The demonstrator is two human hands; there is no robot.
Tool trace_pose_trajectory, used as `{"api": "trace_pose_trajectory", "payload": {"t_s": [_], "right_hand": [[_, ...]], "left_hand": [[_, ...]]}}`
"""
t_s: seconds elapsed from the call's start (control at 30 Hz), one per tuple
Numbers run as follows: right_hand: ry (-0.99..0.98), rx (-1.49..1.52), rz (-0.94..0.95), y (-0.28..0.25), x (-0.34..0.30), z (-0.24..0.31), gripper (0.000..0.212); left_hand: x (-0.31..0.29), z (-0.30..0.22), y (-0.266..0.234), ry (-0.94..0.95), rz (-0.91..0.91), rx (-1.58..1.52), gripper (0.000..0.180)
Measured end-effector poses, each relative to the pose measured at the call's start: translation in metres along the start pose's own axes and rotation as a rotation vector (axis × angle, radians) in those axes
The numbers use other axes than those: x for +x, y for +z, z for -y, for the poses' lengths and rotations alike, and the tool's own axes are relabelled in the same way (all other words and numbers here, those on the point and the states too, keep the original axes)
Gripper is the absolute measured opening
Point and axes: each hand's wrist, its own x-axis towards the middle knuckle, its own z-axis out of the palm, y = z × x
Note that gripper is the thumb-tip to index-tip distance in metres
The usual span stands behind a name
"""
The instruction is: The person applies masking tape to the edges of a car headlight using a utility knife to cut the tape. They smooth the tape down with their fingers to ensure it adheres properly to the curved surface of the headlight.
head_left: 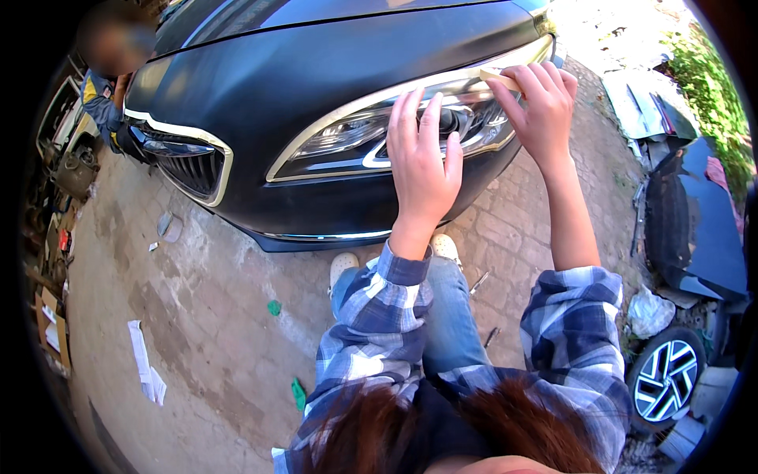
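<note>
A dark car's headlight [335, 136] sits in front of me, with pale masking tape [324, 118] along its upper edge. My left hand [422, 158] lies over the headlight's middle, fingers outstretched and holding nothing. At the headlight's outer end, my right hand [545, 110] pinches a strip of masking tape [499, 79] between thumb and fingers. The strip's far end reaches toward the lamp's upper border; whether it sticks there I cannot tell. More tape frames the car's grille [189, 170] to the left.
Another person [103, 103] is by the car's far left side. Paper scraps [144, 363] and green bits [298, 393] lie on the brick floor. To the right are a wheel [668, 381], a dark car panel [691, 217] and crumpled plastic [650, 312].
</note>
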Motion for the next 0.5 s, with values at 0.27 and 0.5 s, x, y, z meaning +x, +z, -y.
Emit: {"api": "trace_pose_trajectory", "payload": {"t_s": [0.27,0.5], "right_hand": [[-0.098,-0.066,0.099,-0.021,0.013,-0.005,0.018],[-0.061,-0.193,0.201,-0.006,0.013,0.004,0.024]], "left_hand": [[0.0,0.012,-0.007,-0.012,0.053,0.125,0.057],[-0.001,0.014,-0.006,-0.014,0.04,0.134,0.059]]}}
